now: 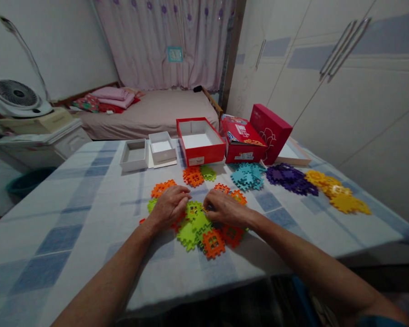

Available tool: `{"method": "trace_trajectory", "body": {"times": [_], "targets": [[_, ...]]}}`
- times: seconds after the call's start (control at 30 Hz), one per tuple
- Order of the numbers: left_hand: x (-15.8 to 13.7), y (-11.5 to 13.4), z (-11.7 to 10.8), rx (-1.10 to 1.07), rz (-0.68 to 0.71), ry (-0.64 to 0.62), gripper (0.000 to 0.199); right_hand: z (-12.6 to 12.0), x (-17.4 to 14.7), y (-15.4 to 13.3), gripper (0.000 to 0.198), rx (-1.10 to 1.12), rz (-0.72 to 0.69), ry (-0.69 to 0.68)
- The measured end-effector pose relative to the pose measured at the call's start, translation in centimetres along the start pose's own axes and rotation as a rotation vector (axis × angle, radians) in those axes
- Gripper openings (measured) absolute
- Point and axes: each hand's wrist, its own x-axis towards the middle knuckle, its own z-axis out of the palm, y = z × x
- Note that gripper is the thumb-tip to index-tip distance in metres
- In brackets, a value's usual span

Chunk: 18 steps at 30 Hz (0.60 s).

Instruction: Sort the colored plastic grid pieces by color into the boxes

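A pile of green (188, 234) and orange interlocking plastic tiles (214, 244) with notched edges lies on the table in front of me. My left hand (170, 205) rests over the pile's left side, fingers bent and close together; whatever is under them is hidden. On the other side, my right hand (222, 206) curls its fingers down onto tiles near the pile's middle, and its grip is too small to make out. An orange tile (162, 187) shows just beyond the left hand. Farther back sit another orange tile (193, 176) and a green tile (208, 172).
Turquoise tiles (248, 176), purple tiles (291, 178) and yellow tiles (337, 190) lie in heaps to the right. Along the back stand white boxes (133, 162), an open red box (204, 156), a printed red box (243, 145) and a tall crimson box (271, 131). A checked cloth (88, 236) covers the table.
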Motion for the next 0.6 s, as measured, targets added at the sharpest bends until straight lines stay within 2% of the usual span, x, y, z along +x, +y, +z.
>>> {"method": "trace_trajectory", "body": {"times": [0.07,0.17,0.27,0.43,0.6], "targets": [[0.0,0.3,-0.1,-0.039,0.018,-0.034,0.024,0.3,0.0,0.1,0.018,0.059,0.035,0.010],[0.0,0.5,-0.1,-0.093,0.016,-0.066,0.016,0.7,0.0,0.2,0.025,0.068,0.029,0.035],[-0.1,0.7,-0.1,-0.243,-0.092,-0.059,0.015,0.8,0.0,0.3,0.033,0.049,0.002,0.031],[-0.2,0.5,-0.5,-0.485,-0.283,0.079,0.018,1.0,0.4,-0.3,0.023,-0.033,0.013,0.042],[0.0,0.4,-0.7,-0.585,-0.346,0.247,0.022,1.9,1.1,-0.9,0.006,-0.107,0.077,0.088]]}}
